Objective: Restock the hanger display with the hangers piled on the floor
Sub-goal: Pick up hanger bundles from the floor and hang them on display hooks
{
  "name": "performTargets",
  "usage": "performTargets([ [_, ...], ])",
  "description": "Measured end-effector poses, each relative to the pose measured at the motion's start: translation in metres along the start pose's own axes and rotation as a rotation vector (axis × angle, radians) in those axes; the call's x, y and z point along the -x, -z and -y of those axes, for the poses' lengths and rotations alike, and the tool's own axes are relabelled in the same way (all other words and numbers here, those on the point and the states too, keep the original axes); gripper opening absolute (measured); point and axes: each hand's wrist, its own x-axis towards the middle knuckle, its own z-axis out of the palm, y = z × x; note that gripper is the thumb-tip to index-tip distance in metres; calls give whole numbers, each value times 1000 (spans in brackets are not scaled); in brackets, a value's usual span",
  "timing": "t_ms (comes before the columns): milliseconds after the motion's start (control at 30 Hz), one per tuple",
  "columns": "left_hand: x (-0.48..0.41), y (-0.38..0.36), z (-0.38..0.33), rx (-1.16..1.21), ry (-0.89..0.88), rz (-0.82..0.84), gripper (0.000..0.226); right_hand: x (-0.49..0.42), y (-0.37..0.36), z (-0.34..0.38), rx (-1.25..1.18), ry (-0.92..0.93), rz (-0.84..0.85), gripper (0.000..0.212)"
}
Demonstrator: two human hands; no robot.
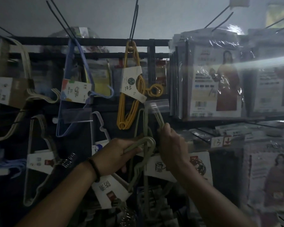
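Observation:
In the dim head view I face a dark display rack (92, 42) of wire pegs. My left hand (116, 154) grips the hook end of a grey-green hanger bundle (146, 145) with a white card sleeve (111, 189). My right hand (170, 141) grips the corner of a grey-green hanger (159, 118) up by a peg with a clear price tag holder (156, 104). Whether this is the same bundle I cannot tell. Yellow hangers (129, 89) with a white card hang on the peg above.
Blue hangers (75, 89) and cream hangers (15, 89) hang to the left, with white and grey bundles (39, 161) lower down. Plastic-wrapped garment packs (211, 76) fill the right side. Bare black pegs (134, 18) stick out toward me from the top.

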Motion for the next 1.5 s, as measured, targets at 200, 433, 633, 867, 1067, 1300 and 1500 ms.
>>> performTargets([
  [200,-8,-4,-2,28,15,15,20,1,-12,-7,83,-17,-140,20],
  [433,-19,-5,-5,31,101,-72,23,-12,-29,-7,-27,-48,-28,20],
  [633,-20,-8,-5,61,84,-50,19,-2,-16,-4,31,-50,-198,26],
  [867,-20,-15,-17,78,89,-43,17,0,6,-18,7,-19,-128,23],
  [1067,-16,-12,-15,185,96,-88,22,-2,9,-16,-156,-20,-41,15],
  [1300,-14,-16,-23,216,50,-37,38,5,-12,-10,-60,-83,-239,19],
  [1500,-19,-11,-18,212,131,-89,31,-17,-39,-14,-52,-35,42,12],
])
